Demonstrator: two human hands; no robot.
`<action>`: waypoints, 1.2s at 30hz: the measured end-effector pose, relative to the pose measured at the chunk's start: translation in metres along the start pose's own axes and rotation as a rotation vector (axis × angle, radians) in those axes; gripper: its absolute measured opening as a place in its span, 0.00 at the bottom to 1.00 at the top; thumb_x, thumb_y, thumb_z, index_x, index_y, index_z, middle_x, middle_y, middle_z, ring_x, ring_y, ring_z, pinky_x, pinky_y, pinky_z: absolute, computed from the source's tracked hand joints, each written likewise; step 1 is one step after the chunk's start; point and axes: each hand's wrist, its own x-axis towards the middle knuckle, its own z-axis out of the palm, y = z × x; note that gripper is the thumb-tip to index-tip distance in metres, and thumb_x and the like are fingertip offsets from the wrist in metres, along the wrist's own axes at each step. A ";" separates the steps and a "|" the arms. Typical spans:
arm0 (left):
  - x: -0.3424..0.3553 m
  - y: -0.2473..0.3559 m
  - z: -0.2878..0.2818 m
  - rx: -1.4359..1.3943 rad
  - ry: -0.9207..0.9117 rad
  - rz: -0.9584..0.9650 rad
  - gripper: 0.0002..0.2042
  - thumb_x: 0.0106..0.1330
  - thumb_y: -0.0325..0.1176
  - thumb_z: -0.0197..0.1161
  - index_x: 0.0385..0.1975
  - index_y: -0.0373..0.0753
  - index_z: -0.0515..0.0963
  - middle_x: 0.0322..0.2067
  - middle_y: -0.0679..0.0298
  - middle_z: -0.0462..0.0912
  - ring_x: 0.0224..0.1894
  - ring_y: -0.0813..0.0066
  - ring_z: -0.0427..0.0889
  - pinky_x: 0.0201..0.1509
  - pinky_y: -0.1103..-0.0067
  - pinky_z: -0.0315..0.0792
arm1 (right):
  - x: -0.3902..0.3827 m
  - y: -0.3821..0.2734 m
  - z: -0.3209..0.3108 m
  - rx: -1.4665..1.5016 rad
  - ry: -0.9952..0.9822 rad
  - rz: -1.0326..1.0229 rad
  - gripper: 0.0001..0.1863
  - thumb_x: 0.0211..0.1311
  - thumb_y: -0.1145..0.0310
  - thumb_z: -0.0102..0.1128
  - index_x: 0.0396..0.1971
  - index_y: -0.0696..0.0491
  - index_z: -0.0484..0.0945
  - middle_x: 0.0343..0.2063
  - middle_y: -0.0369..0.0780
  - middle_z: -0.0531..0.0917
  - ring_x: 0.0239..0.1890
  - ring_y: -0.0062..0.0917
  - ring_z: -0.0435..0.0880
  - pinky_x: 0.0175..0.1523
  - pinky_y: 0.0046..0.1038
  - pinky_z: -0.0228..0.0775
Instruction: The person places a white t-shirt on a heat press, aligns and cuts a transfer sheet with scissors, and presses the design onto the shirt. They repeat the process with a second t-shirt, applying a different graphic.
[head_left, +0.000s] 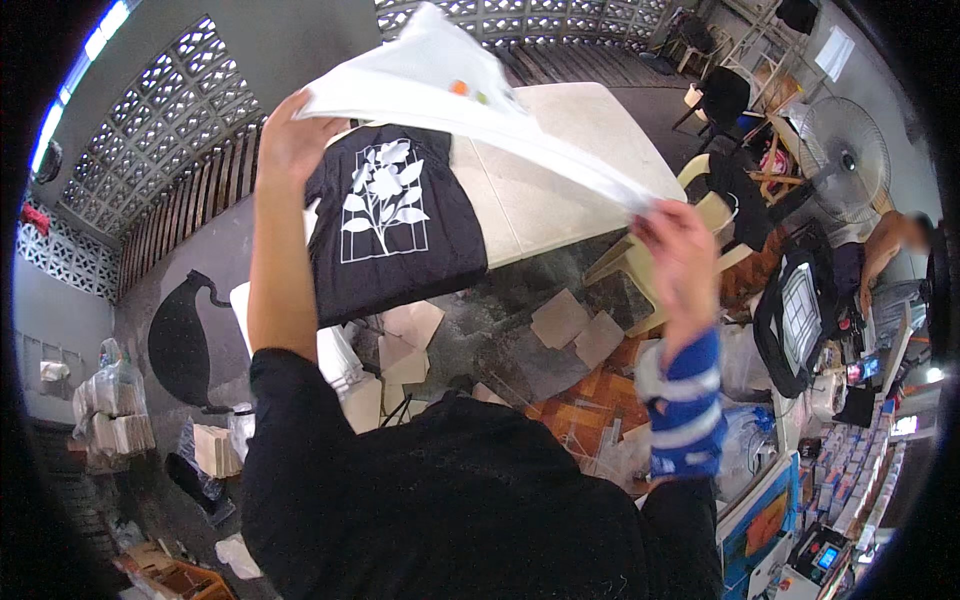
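Observation:
Stretched wide between my raised hands is a white cloth (420, 90) with small orange and green marks; motion blurs it, and whether it is a shirt cannot be told. My left hand (297, 140) pinches its left corner. At the other end, my right hand (680, 245), below a blue and white wristband or sleeve, grips the right corner. Beneath the cloth a black T-shirt (450, 235) with a white leaf-and-flower print lies spread on the white folding table (575, 160). The cloth hides part of the tabletop and the shirt's upper edge.
A pale yellow plastic chair (712, 212) stands at the table's right. Cardboard sheets (560, 318) lie on the floor. A large fan (845, 160) stands at the right, near another person's arm (882, 250) and a black garment with a white print (800, 310).

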 end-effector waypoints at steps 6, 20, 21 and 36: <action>0.009 -0.021 -0.272 0.143 0.205 -0.179 0.22 0.72 0.39 0.59 0.61 0.35 0.71 0.60 0.54 0.74 0.63 0.60 0.74 0.65 0.60 0.72 | 0.073 0.210 0.100 -0.298 0.078 0.242 0.03 0.68 0.76 0.57 0.36 0.56 0.80 0.32 0.37 0.84 0.35 0.24 0.84 0.40 0.28 0.79; -0.117 -0.220 -0.085 1.514 -0.744 -0.149 0.18 0.63 0.31 0.66 0.52 0.32 0.77 0.52 0.46 0.80 0.56 0.49 0.78 0.62 0.65 0.72 | -0.388 0.277 -0.189 -0.759 1.068 1.497 0.26 0.68 0.48 0.51 0.52 0.53 0.83 0.51 0.49 0.84 0.56 0.42 0.81 0.60 0.40 0.72; -0.128 -0.218 -0.033 1.366 -0.943 -0.227 0.19 0.62 0.34 0.68 0.51 0.35 0.78 0.50 0.46 0.81 0.56 0.47 0.78 0.62 0.63 0.71 | -0.397 0.273 -0.190 -0.678 1.130 1.476 0.26 0.69 0.48 0.52 0.52 0.53 0.83 0.51 0.49 0.84 0.55 0.41 0.81 0.60 0.40 0.72; -0.306 -0.444 0.188 1.004 -2.580 -0.542 0.26 0.73 0.52 0.56 0.60 0.36 0.77 0.56 0.49 0.82 0.59 0.50 0.80 0.63 0.63 0.71 | -0.324 0.136 -0.202 -0.762 0.997 0.296 0.14 0.66 0.62 0.66 0.41 0.58 0.85 0.36 0.42 0.88 0.40 0.26 0.85 0.48 0.31 0.77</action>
